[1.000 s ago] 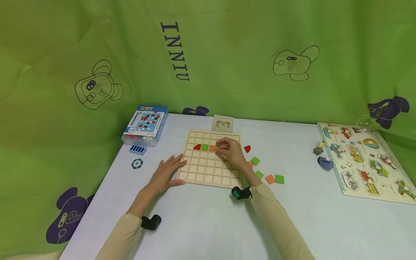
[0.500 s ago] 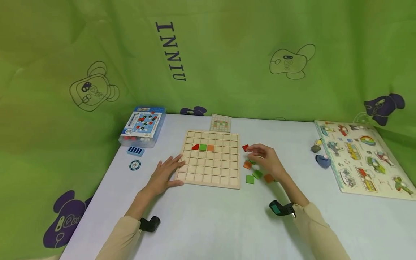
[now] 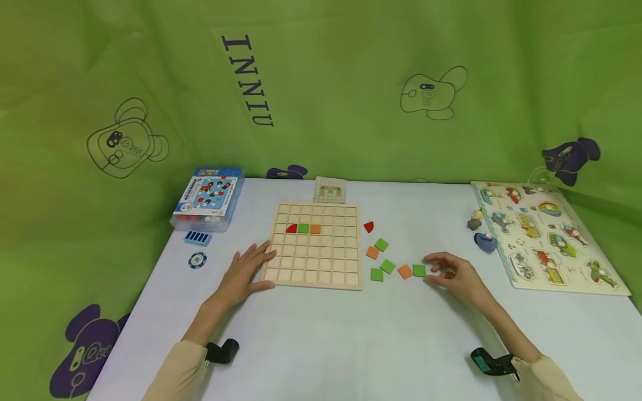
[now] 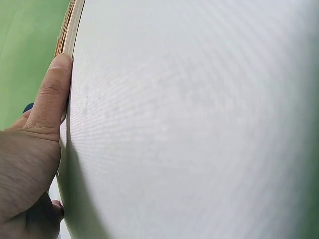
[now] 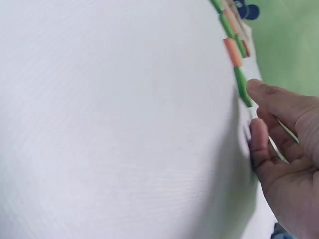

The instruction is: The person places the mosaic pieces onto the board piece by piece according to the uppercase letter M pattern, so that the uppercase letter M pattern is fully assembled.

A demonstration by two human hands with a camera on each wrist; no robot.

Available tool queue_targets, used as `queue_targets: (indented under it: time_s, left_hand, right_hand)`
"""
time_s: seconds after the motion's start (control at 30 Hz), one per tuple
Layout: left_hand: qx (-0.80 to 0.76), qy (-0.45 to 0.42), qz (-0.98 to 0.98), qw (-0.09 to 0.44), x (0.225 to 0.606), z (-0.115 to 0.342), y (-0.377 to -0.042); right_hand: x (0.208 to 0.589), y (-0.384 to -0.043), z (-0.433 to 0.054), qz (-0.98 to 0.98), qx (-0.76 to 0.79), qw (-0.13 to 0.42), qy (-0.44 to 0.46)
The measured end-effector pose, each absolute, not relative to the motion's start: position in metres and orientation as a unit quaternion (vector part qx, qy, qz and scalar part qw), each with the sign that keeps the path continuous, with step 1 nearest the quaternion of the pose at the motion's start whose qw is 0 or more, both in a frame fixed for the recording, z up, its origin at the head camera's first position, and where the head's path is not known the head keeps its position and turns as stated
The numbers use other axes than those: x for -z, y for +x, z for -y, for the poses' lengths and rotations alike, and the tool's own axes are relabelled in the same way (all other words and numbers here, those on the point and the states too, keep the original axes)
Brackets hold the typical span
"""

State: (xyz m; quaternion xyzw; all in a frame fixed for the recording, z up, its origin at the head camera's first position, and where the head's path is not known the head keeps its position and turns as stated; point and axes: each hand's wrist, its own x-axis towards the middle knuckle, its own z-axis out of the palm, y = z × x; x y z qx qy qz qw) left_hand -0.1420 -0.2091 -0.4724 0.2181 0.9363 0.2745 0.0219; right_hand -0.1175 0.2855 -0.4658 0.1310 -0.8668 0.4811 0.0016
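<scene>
Left hand (image 3: pixel 241 275): resting spread at the left of the wooden grid board (image 3: pixel 321 263).
Right hand (image 3: pixel 458 277): pinching nothing, digits standing apart.
Green square tile (image 3: pixel 419 270): lying right of the board beside those digits, probably wanting a light edge pinch.

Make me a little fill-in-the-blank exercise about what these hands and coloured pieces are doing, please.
Seen from the head camera, the left hand touches the ____ side of the wooden grid board.
On that board, the green square lies between the red piece and an ____ square.
The right hand is nearest to a loose ____ square.
Loose orange squares on the white table number ____.

Missing words: left; orange; green; two.
</scene>
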Motion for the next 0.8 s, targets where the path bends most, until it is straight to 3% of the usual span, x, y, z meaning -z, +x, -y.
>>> queue_targets:
  time_s: [0.43, 0.8]
  left_hand:
    - [-0.280, 0.218, -0.935, 0.018, 0.478, 0.208, -0.143]
    - [-0.252, 0.218, -0.943, 0.008, 0.469, 0.209, -0.141]
  right_hand:
    - [0.469, -0.116, -0.282, 0.878, -0.465, 0.032, 0.108]
    - [0.461, -0.127, -0.261, 0.810, -0.587, 0.000, -0.018]
